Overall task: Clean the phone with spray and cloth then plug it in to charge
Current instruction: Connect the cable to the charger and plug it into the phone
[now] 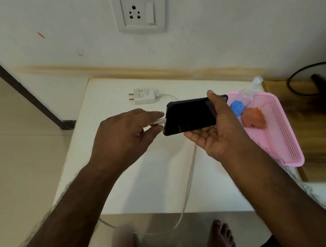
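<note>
Both hands work at frame centre: the right hand [218, 129] grips the black slab phone [190, 116], the left hand [122, 136] pinches the white cable connector [159, 121] at its port. If the connector enters tilted, it may jam; the white adapter [144, 95] lies unplugged.

Black phone [188, 116] sideways, cable [186, 186] at port.

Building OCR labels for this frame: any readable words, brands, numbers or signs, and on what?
Charger adapter: grey print and small symbols on its face, too small and blurred to read.
Spray bottle: blue label, no legible text.
Phone: screen dark, nothing shown.
Wall socket: no markings visible.
So no readable text.
</note>
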Demonstrator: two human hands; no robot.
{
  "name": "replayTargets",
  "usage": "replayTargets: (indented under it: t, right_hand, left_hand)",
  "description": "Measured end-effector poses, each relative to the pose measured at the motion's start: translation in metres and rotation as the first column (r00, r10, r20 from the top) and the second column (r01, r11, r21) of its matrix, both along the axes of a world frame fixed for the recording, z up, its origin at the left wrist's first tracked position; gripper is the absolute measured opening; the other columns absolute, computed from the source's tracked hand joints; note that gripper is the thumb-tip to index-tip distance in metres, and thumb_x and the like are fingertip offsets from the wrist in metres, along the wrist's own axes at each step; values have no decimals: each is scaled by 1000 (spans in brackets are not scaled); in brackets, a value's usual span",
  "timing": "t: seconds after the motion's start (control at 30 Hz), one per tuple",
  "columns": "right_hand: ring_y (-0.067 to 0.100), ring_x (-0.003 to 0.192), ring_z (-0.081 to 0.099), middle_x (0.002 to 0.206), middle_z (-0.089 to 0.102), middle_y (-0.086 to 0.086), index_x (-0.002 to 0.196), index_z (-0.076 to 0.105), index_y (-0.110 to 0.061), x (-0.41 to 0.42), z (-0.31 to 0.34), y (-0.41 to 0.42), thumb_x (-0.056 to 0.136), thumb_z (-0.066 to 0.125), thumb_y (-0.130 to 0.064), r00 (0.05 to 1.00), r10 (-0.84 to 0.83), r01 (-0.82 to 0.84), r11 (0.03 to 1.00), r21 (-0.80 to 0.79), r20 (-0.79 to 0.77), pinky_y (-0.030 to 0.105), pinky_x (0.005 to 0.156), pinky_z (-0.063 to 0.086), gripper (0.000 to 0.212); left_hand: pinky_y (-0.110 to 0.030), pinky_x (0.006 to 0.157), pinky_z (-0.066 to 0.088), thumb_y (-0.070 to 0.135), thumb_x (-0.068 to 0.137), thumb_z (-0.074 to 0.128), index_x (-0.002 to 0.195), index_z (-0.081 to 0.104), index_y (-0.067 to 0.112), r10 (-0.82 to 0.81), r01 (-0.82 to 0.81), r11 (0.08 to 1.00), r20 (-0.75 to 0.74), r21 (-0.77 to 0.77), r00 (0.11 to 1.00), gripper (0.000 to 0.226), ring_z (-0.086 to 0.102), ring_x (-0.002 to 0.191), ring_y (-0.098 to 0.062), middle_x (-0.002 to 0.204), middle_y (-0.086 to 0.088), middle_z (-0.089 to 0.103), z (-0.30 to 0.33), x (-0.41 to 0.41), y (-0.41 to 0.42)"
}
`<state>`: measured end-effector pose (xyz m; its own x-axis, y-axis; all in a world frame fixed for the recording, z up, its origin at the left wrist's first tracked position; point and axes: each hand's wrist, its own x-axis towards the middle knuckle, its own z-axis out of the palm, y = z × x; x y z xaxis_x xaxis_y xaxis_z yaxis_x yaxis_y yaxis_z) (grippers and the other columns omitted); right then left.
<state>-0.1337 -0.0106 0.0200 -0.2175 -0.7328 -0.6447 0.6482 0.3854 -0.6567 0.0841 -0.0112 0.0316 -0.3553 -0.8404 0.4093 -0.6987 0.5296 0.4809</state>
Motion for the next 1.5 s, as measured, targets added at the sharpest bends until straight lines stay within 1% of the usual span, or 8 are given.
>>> replayTargets:
  t: [0.53,0.73,0.8,0.9,0.97,1.07,1.27,1.5]
  right_hand:
    - [29,70,74,83,76,15,107,63,-15,3,-10,-1,72,81,-48,999,35,-32,996,89,-30,47,60,61,51]
    - [32,73,74,82,76,14,110,62,-14,-3,-7,-1,70,84,-47,999,30,-28,997,66,-28,47,59,60,56]
    - [32,74,75,84,76,14,111,61,-14,-2,-4,-1,69,84,-47,999,25,-23,999,49,-36,46,60,60,57]
    - [30,77,75,87,77,13,113,60,-15,4,0,-1,70,84,-46,996,10,-8,1000,15,-86,44,61,60,59]
    - [30,78,75,92,76,13,114,60,-15,11,3,-1,69,85,-45,993,-12,14,1000,16,-117,45,66,61,59]
    - [30,83,74,96,76,12,114,59,-17,23,8,0,70,84,-45,990,-5,7,1000,10,-142,47,73,61,58]
    - [32,92,71,104,72,9,123,57,-16,45,22,3,68,86,-44,984,-4,4,1000,1,-181,45,73,61,69]
    - [30,102,67,112,68,5,121,53,-18,40,37,4,72,81,-49,962,29,-45,998,-52,-271,43,79,60,65]
  left_hand:
    - [-39,61,56,22,83,77,92,81,16,-7,6,995,-15,-95,1000,11,72,73,-24,84,1,77,-7,-4,0]
    - [-38,60,56,30,84,74,94,80,20,16,-15,996,7,-87,1000,15,72,76,-22,88,4,77,-3,-6,0]
    - [-36,66,56,44,80,77,110,73,23,54,-49,997,67,-62,996,37,70,85,-21,99,5,75,-4,-7,-1]
    - [-43,95,46,61,60,84,147,41,18,78,-80,997,207,-1,975,107,53,121,-27,137,-6,58,-11,-18,3]
    - [-49,109,34,57,58,87,153,27,12,104,-99,995,248,-31,963,121,40,136,-34,152,-15,42,-16,-31,11]
    - [-50,115,26,43,68,86,154,25,10,166,-132,980,245,-148,955,110,31,143,-38,158,-18,33,-26,-44,18]
    - [-52,116,24,28,92,64,150,34,8,355,-282,912,226,-297,907,68,32,143,-40,155,-19,38,-37,-44,14]
    - [-38,105,39,32,84,70,138,52,2,318,-254,907,150,-335,936,64,57,117,-29,133,-15,61,-28,-42,8]
